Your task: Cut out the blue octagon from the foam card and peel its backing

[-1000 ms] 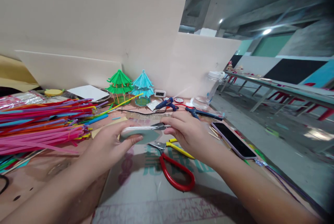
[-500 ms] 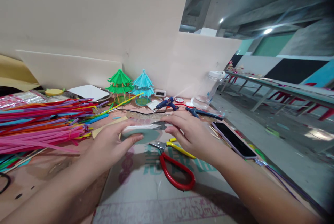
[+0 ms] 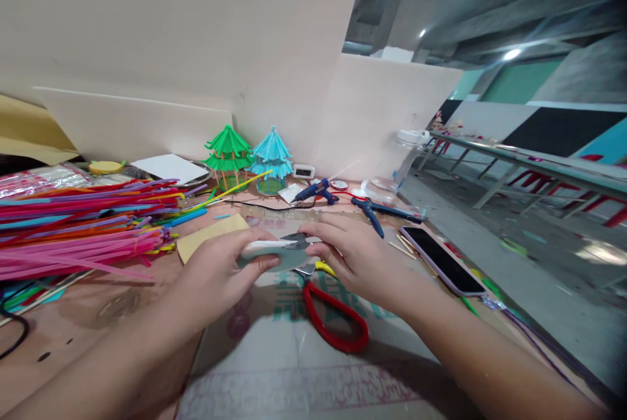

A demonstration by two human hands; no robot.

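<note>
The left hand (image 3: 247, 264) pinches a pale disc (image 3: 267, 249) between thumb and fingers, above the worktop (image 3: 83, 315). The right hand's fingers and thumb pinch a small dark grey piece (image 3: 294, 241) at the disc's right side. A red-handled tool (image 3: 313, 312) lies below, on a printed sheet (image 3: 255, 358).

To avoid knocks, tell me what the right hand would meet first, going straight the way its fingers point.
Probably the disc in the left hand: the dark piece in the right hand seems to overlap its edge, though depth is unclear.
</note>
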